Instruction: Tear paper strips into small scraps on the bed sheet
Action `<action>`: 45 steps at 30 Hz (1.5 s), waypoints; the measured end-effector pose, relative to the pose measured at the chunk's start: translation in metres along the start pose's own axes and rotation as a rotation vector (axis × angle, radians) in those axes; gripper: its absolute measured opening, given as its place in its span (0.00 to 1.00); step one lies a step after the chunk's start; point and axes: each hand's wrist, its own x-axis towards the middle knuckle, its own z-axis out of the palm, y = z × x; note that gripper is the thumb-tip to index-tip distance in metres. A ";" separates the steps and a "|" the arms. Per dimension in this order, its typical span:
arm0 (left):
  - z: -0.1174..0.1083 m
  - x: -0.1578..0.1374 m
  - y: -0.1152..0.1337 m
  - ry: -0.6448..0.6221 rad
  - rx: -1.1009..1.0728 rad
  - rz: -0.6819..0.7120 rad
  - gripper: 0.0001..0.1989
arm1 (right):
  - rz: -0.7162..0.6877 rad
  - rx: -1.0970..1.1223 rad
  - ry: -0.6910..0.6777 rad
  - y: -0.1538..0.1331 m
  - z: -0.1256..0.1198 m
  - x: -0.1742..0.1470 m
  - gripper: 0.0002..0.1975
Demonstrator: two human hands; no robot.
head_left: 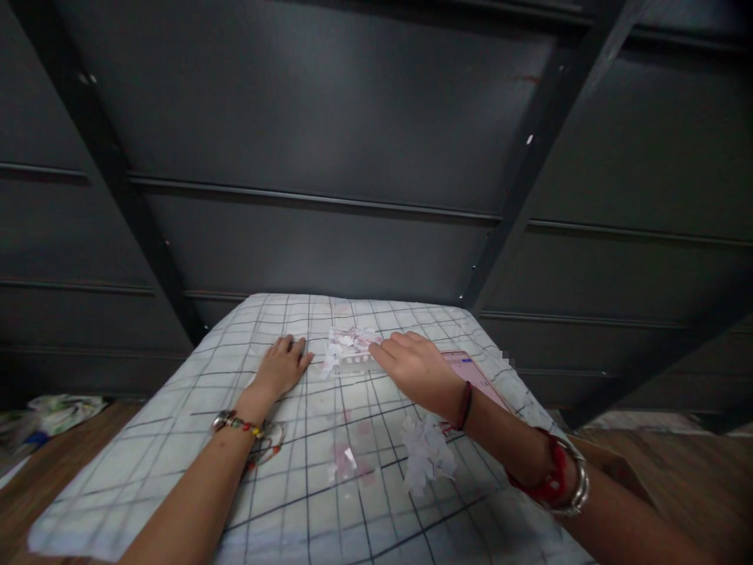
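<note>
My left hand lies palm down on the checked cloth, its fingers stretched out and holding nothing. Beyond its fingertips, to the right, white paper scraps with pinkish marks are heaped. A pale translucent piece with a row of small white squares lies at the near side of that heap. My right hand is over the heap's right edge, fingers curled and thumb pressed in. Whatever those fingers pinch is hidden.
Another pile of crumpled white paper lies below my right wrist. A phone with a pink screen is partly behind that hand. Clear film with pinkish patches lies in the middle, beaded strings by my left wrist. Dark panels stand behind.
</note>
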 end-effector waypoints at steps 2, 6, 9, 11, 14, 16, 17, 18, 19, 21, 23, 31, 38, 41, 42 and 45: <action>0.003 0.001 -0.001 0.021 -0.007 0.005 0.25 | -0.004 0.000 0.000 0.000 0.003 0.001 0.09; 0.005 0.001 -0.002 0.039 -0.034 0.024 0.24 | -0.028 -0.024 0.023 0.000 0.004 -0.003 0.08; 0.003 0.000 -0.001 0.019 -0.040 0.003 0.24 | -0.017 -0.039 0.071 0.002 0.001 -0.006 0.09; 0.002 0.000 0.000 0.020 -0.044 -0.012 0.24 | -0.004 -0.042 0.082 0.003 -0.001 -0.006 0.08; 0.000 -0.001 0.000 0.048 -0.065 0.010 0.22 | 0.013 -0.035 0.058 0.003 0.000 -0.004 0.09; 0.001 -0.001 -0.002 0.064 -0.078 0.043 0.21 | 0.015 -0.025 0.036 0.002 0.001 -0.003 0.09; 0.001 -0.001 -0.003 0.069 -0.082 0.055 0.21 | 0.013 -0.018 0.026 0.002 0.001 -0.003 0.09; 0.002 0.000 -0.003 0.072 -0.085 0.060 0.21 | 0.011 -0.009 0.017 0.002 0.001 -0.004 0.09; 0.002 0.000 -0.004 0.071 -0.084 0.058 0.21 | 0.008 0.003 0.008 0.002 0.000 -0.005 0.09; 0.003 0.001 -0.004 0.061 -0.080 0.040 0.22 | 0.002 0.024 -0.003 0.001 -0.002 -0.009 0.10; 0.004 0.001 -0.003 0.049 -0.076 0.021 0.23 | -0.009 0.037 0.004 0.001 -0.005 -0.013 0.10; 0.003 0.000 -0.001 0.039 -0.047 0.025 0.24 | 0.044 -0.042 0.068 0.001 -0.001 -0.007 0.10; 0.001 0.000 -0.001 0.024 0.000 0.007 0.24 | 0.022 0.009 -0.004 -0.003 -0.005 -0.011 0.10; -0.001 -0.001 0.001 0.026 -0.006 0.004 0.24 | 0.006 0.012 0.009 -0.004 -0.016 -0.020 0.11; -0.002 -0.001 0.002 0.029 -0.005 0.006 0.24 | 0.004 0.010 0.014 -0.004 -0.020 -0.022 0.12; -0.003 -0.002 0.003 0.022 0.013 -0.002 0.24 | 0.016 -0.004 0.056 -0.004 -0.027 -0.023 0.12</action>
